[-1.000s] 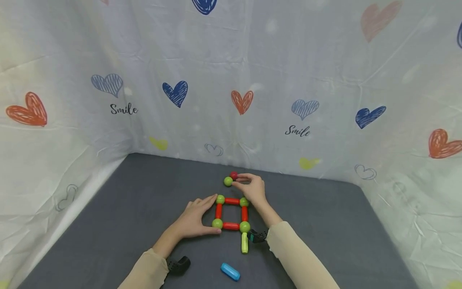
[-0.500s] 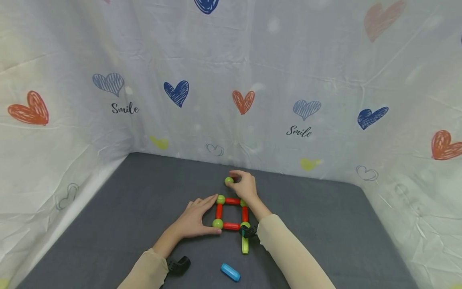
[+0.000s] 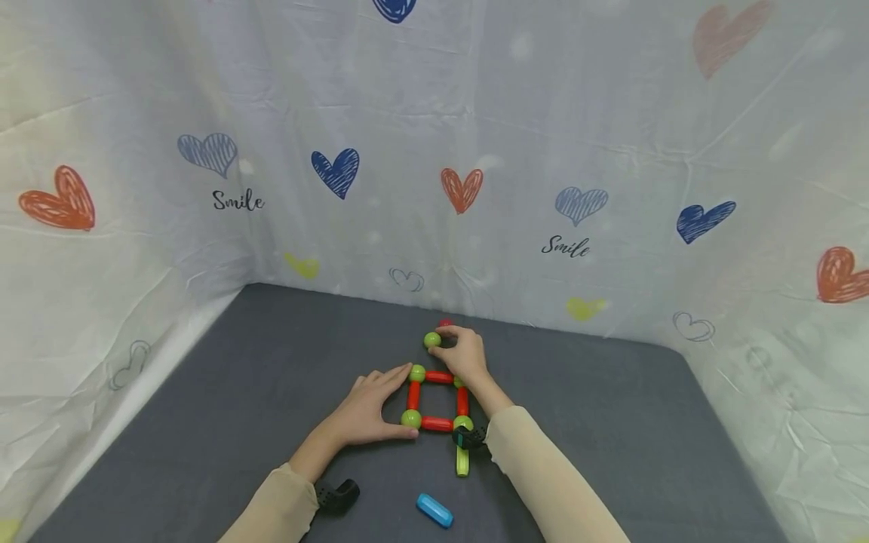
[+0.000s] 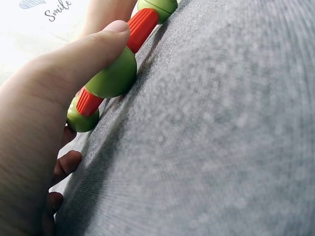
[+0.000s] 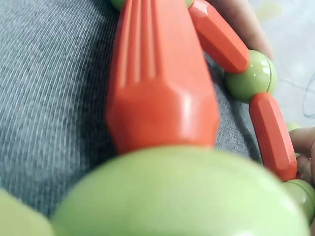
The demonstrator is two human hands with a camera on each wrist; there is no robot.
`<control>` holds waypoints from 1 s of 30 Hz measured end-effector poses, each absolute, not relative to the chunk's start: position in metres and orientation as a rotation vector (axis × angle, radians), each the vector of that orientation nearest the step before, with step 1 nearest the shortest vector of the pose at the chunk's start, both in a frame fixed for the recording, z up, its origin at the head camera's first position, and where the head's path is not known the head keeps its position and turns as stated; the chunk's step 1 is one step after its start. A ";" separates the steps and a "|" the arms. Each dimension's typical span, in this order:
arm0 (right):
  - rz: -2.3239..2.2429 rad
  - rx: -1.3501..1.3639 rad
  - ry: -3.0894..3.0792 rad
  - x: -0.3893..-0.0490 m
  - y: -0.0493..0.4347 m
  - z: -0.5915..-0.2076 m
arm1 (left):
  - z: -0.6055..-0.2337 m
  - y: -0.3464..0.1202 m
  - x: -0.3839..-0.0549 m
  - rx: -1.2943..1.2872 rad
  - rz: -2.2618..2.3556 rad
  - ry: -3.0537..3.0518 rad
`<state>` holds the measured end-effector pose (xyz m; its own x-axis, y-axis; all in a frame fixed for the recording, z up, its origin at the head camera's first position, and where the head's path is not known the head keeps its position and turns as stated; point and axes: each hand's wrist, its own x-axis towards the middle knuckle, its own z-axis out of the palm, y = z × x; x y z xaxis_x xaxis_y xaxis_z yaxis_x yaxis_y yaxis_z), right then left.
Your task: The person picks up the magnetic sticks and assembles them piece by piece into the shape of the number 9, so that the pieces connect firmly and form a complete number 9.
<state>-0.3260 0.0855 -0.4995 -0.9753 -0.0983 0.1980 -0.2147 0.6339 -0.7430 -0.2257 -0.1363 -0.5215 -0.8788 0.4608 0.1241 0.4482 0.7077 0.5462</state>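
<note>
A square of red rods and green balls, which look like magnetic building pieces, lies flat on the dark cloth. My left hand holds its left side, thumb at the near ball and index fingertip at the far one. In the left wrist view the thumb lies along a green ball. Beyond the square, my right hand pinches a loose green ball between thumb and index finger. A red ball peeks out just behind those fingers. The square's far right ball is partly hidden by this hand.
A yellow-green rod extends toward me from the square's near right ball, below the right wrist's black strap. Nearer still lies a blue rod. A white curtain printed with hearts hangs behind the dark cloth surface.
My right hand has shifted slightly left, from reaching at the red and green balls to pinching the green one. The red ball was hidden and shows again. The left hand has stayed put.
</note>
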 end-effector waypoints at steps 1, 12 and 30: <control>1.262 0.258 -2.712 -0.326 0.086 -0.500 | -0.522 -0.136 -0.226 0.770 0.912 2.884; 1.326 0.301 -2.672 -0.316 0.089 -0.494 | -0.525 -0.138 -0.226 0.769 0.904 2.880; 1.788 0.093 -2.494 -0.219 0.151 -0.475 | -0.525 -0.134 -0.227 0.764 0.936 2.874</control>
<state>-0.2188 0.1505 -0.4747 -0.9956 -0.0073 0.0931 -0.0905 0.3209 -0.9428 -0.2269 -0.1343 -0.5252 -0.8796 0.4591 0.1249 0.4447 0.6997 0.5592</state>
